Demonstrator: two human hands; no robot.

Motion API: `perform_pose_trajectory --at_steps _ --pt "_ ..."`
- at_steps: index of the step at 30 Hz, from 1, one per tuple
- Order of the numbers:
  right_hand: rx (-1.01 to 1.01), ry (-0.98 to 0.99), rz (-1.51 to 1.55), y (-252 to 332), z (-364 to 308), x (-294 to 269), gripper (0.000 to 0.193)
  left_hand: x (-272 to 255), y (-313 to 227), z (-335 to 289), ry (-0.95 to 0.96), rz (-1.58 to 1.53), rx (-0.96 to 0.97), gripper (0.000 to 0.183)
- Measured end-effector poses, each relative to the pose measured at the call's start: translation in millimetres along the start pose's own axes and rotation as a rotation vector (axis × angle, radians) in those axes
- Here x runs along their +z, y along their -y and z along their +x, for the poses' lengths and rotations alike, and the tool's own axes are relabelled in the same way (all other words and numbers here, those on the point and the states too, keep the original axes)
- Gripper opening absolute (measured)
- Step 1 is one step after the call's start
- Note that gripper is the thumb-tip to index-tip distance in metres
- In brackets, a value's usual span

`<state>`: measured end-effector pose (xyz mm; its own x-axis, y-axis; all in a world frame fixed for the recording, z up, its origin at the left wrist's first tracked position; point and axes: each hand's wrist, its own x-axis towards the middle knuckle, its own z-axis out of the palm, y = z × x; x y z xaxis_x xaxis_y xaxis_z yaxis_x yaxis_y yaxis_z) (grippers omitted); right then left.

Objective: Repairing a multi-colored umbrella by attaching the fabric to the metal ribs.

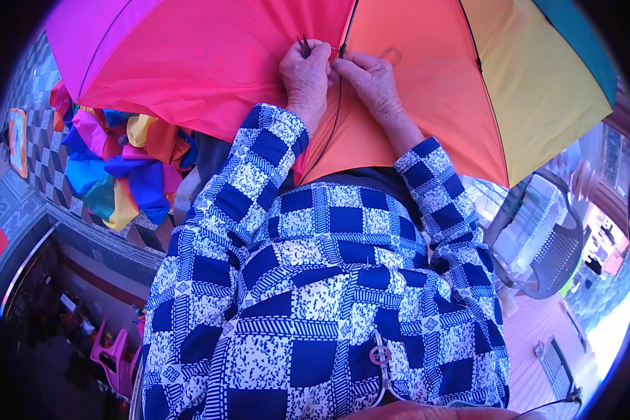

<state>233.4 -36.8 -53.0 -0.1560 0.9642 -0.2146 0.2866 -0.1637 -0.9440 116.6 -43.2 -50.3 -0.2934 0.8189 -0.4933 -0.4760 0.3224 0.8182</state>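
Note:
A multicoloured umbrella [427, 91] is spread open in front of me, its inside with the dark ribs facing up. My left hand [304, 80] is closed, with a small dark two-pointed tool [304, 47] sticking up from its fingers. Its thumb and forefinger pinch something thin and pale beside a rib joint [342, 51] between the pink and orange panels. Just right of that joint, my right hand [372, 85] pinches finger and thumb together; what they hold is too small to make out. A thin dark loop [392, 56] shows against the orange cloth above the right hand.
A heap of bright folded cloth [122, 164] lies on the patterned tile floor at left. A grey plastic chair [549, 255] holding whitish packed material [532, 224] stands at right. Lower left, a pink plastic stool [115, 360] is beyond a doorway.

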Motion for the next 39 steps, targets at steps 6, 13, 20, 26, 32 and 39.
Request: perform_pose_trajectory --at_steps 6,13,20,26,32,39 --pt "-0.017 -0.013 -0.023 2.7 -1.4 1.9 0.021 -1.5 2.3 -0.2 -0.022 -0.065 0.027 0.005" --pt "-0.047 -0.020 -0.042 -0.2 -0.2 2.6 0.021 -2.4 3.3 -0.4 -0.038 -0.082 0.047 0.006" --pt "-0.040 -0.032 -0.041 -2.4 0.3 2.6 0.021 -2.6 2.4 -0.9 -0.026 -0.068 0.050 0.006" --pt "-0.046 -0.033 -0.088 -0.9 -1.0 2.6 0.021 -1.7 2.9 -2.4 -0.027 -0.014 0.051 0.006" --pt "-0.041 -0.042 -0.067 0.6 -4.2 4.6 0.022 -2.4 6.0 1.5 0.000 0.026 0.031 0.005" --pt "-0.069 -0.024 -0.098 9.0 -7.0 0.7 0.023 2.1 3.5 3.9 0.009 0.023 -0.029 0.007"
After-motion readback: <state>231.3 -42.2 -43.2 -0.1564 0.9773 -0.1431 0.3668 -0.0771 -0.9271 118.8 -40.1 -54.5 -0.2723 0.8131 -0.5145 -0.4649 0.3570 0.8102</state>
